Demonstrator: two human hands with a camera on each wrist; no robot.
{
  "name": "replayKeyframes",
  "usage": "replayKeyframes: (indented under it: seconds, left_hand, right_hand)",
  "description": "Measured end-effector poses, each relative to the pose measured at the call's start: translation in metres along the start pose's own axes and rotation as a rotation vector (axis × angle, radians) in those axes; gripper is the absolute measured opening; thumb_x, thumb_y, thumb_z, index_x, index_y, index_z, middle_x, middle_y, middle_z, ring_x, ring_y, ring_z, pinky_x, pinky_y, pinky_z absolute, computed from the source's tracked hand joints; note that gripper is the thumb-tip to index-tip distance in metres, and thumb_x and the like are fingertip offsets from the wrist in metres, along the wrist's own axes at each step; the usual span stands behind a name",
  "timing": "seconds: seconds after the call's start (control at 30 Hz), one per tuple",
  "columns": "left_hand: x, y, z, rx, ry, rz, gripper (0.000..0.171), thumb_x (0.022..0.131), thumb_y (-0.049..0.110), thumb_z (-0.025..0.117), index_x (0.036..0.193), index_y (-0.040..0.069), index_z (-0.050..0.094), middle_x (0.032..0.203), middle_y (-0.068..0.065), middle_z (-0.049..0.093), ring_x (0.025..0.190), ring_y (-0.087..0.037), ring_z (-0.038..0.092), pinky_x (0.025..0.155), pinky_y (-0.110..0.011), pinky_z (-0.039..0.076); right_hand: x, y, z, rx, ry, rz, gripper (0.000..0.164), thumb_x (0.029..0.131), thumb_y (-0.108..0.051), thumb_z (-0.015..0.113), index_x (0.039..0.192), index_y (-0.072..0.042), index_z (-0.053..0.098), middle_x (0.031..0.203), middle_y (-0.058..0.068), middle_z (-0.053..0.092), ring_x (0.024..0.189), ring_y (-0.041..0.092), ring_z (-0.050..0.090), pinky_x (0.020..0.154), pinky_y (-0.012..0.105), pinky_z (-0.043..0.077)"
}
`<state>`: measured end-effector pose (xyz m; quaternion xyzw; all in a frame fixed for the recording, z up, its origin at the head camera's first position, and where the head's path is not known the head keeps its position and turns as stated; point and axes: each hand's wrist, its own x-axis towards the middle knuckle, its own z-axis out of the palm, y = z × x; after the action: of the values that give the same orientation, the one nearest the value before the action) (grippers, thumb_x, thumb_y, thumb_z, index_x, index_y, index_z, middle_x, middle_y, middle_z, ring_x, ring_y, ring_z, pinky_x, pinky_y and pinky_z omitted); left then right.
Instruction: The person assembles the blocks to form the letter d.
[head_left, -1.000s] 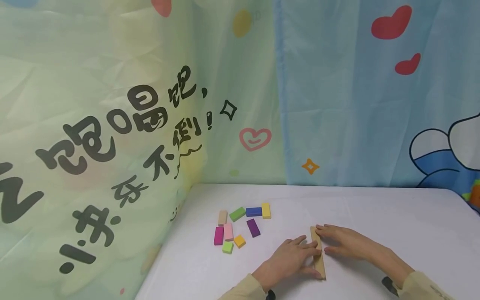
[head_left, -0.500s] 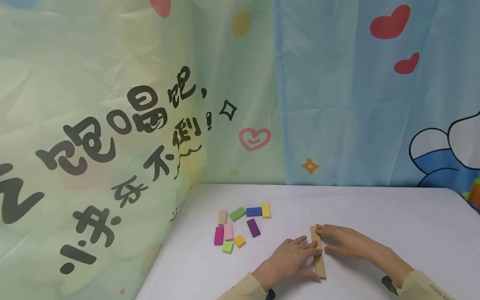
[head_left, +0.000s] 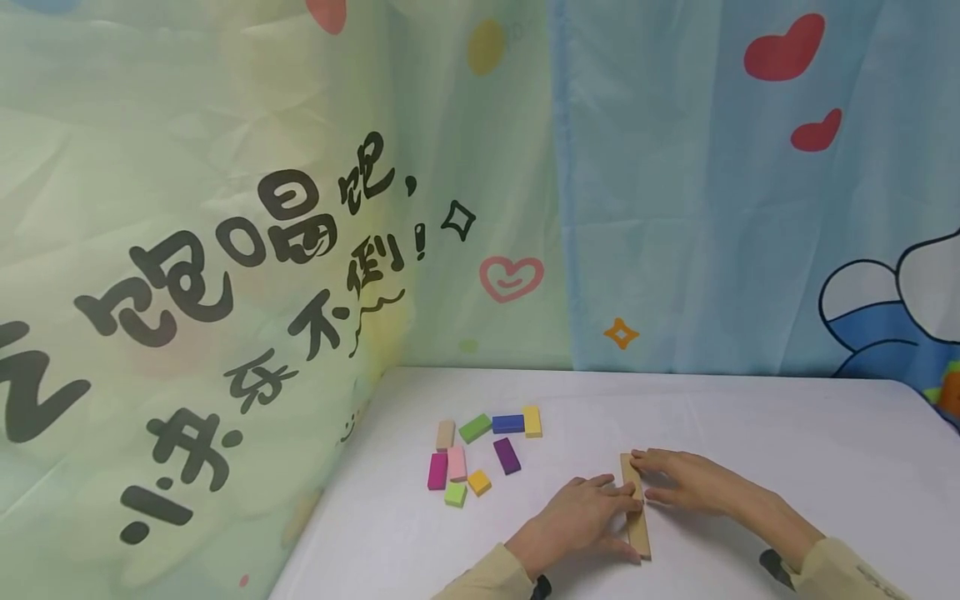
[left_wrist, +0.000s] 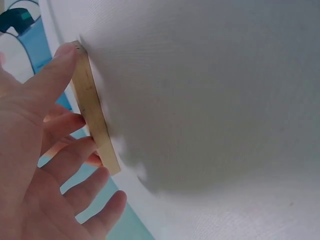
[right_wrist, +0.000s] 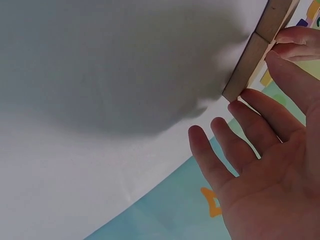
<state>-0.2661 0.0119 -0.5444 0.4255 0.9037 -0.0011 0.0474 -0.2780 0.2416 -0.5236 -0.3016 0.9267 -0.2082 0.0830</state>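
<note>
Two plain wooden blocks lie end to end as one narrow strip on the white table, with a seam between them in the right wrist view. My left hand point(head_left: 573, 518) holds the near wooden block point(head_left: 638, 533), thumb at its near end and a fingertip by the seam. Around the far wooden block point(right_wrist: 245, 67) is my right hand point(head_left: 697, 482), fingertips at the far end and thumb near the seam. In the left wrist view, the wooden strip point(left_wrist: 95, 107) runs past the left thumb and fingers, partly hidden by them.
Left of the hands, several coloured blocks lie loose, among them a purple block point(head_left: 507, 456), an orange block point(head_left: 479, 482), a blue block point(head_left: 508, 424) and a magenta block point(head_left: 437, 472). Printed curtains point(head_left: 480, 333) stand behind and left of the white table point(head_left: 787, 442).
</note>
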Motion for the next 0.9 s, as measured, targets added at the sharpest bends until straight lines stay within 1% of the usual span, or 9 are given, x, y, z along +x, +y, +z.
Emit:
replayKeyframes:
  seconds: [0.33,0.47,0.6,0.73,0.9]
  left_hand:
    - [0.002,0.0013,-0.0005,-0.005,-0.023,-0.007,0.071,0.082,0.073,0.061,0.144,0.042,0.05,0.156,0.018,0.042,0.144,-0.011,0.044,0.109,-0.033,0.046]
    - [0.0014,0.0009,-0.0009,0.0,-0.02,-0.005,0.07,0.082,0.073,0.061,0.144,0.042,0.051,0.155,0.018,0.043,0.143,-0.01,0.045,0.109,-0.032,0.046]
    - [0.0006,0.0015,-0.0024,-0.001,-0.021,-0.002,0.07,0.082,0.072,0.061,0.144,0.042,0.051,0.155,0.018,0.043,0.142,-0.01,0.045,0.109,-0.032,0.046]
    - [0.0002,0.0027,-0.0048,-0.005,-0.037,-0.005,0.07,0.083,0.072,0.061,0.145,0.041,0.05,0.156,0.018,0.042,0.143,-0.01,0.045,0.11,-0.032,0.045]
    - [0.0002,0.0023,-0.0066,-0.003,-0.048,-0.016,0.07,0.083,0.072,0.06,0.145,0.042,0.049,0.156,0.019,0.041,0.143,-0.009,0.044,0.11,-0.031,0.045]
  right_hand:
    - [0.0007,0.001,-0.0009,0.002,-0.003,0.002,0.052,0.094,-0.032,0.07,0.134,0.0,0.062,0.142,0.02,0.058,0.13,0.048,0.053,0.103,0.064,0.043]
    - [0.0024,0.0007,-0.0019,-0.005,0.001,0.004,0.05,0.094,-0.032,0.07,0.133,-0.001,0.063,0.141,0.019,0.06,0.129,0.049,0.052,0.102,0.064,0.044]
    - [0.0039,0.0,-0.005,-0.013,-0.005,0.011,0.049,0.094,-0.033,0.069,0.132,-0.002,0.064,0.138,0.019,0.062,0.128,0.05,0.053,0.101,0.066,0.044]
    - [0.0056,-0.0003,-0.008,-0.015,-0.016,0.013,0.048,0.094,-0.033,0.069,0.131,-0.003,0.065,0.137,0.018,0.063,0.127,0.05,0.054,0.1,0.067,0.045]
    - [0.0089,0.0007,-0.0093,-0.034,-0.014,-0.002,0.048,0.093,-0.032,0.07,0.13,-0.003,0.065,0.135,0.018,0.064,0.125,0.049,0.056,0.099,0.066,0.046]
